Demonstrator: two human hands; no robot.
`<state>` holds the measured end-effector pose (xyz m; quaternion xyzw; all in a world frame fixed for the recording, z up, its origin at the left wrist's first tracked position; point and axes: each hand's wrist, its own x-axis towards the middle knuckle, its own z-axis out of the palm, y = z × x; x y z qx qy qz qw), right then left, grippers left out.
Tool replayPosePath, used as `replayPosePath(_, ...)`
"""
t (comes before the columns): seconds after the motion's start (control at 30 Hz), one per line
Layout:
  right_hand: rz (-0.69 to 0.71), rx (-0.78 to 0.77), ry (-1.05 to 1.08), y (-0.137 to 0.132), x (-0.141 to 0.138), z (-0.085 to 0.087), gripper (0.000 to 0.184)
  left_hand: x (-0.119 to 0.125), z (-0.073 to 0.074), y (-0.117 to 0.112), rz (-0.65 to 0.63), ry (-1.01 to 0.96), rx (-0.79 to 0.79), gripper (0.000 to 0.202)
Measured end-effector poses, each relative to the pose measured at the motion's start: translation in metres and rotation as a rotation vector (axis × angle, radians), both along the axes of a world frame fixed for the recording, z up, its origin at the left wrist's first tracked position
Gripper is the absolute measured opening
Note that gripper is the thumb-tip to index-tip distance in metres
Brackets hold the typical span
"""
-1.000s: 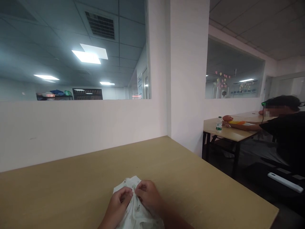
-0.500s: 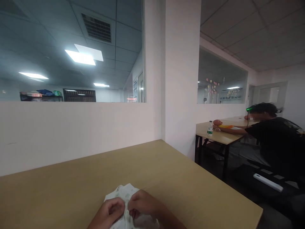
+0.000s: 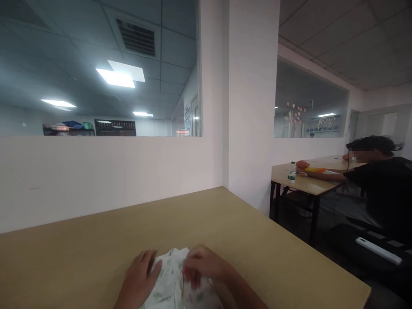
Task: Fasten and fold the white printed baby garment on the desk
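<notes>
A white cloth (image 3: 169,274) with small green prints lies on the table near its front edge, cut off by the bottom of the view. My left hand (image 3: 140,272) rests along the cloth's left side, its fingers stretched out and the thumb apart, touching the fabric's edge. Over the right part of the cloth is my right hand (image 3: 206,264), fingers bent downward and smeared by motion. Whether those fingers pinch any fabric, I cannot tell.
The wooden table (image 3: 257,253) meets a white wall (image 3: 112,176) and a pillar (image 3: 251,107). To the right, a person in black (image 3: 383,184) leans over another table (image 3: 305,185) with a bottle (image 3: 292,172) and a doll (image 3: 303,164). A white bar-shaped object (image 3: 378,249) lies lower right.
My hands have moved apart from the middle of the cloth. The left has opened and shifted to the cloth's left side, and the right has lifted slightly. The view has turned slightly left.
</notes>
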<state>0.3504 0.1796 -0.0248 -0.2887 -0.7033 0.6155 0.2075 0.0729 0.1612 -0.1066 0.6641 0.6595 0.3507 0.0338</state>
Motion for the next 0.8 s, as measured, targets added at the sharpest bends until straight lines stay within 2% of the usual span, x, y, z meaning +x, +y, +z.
replayPosePath(0.07,-0.249,0.146,0.092,0.009,-0.004,-0.006,0.023,0.002,0.004,-0.002,0.033,0.029,-0.052,0.053)
replayPosePath(0.13,-0.440,0.290,0.105,0.017,-0.007,-0.017,0.019,0.005,0.010,-0.005,0.038,0.048,-0.082,0.050)
replayPosePath(0.2,-0.571,0.431,0.050,0.024,-0.008,-0.028,0.013,0.007,0.013,-0.007,0.030,0.072,-0.090,0.047)
replayPosePath(0.3,-0.681,0.598,-0.098,0.031,-0.005,-0.041,0.006,0.009,0.015,-0.008,0.048,0.117,-0.079,0.043)
replayPosePath(0.4,-0.710,0.660,-0.233,0.034,-0.001,-0.049,0.009,0.008,0.016,-0.007,0.070,0.141,-0.098,0.041)
replayPosePath(0.5,-0.670,0.647,-0.304,0.032,0.001,-0.051,0.012,0.008,0.017,-0.007,0.052,0.145,-0.148,0.036)
replayPosePath(0.67,-0.538,0.607,-0.253,0.024,-0.002,-0.047,0.012,0.011,0.018,-0.010,-0.011,0.082,-0.195,0.022)
replayPosePath(0.8,-0.511,0.460,-0.193,0.018,-0.004,-0.038,0.005,0.011,0.032,-0.011,-0.027,0.038,-0.197,0.025)
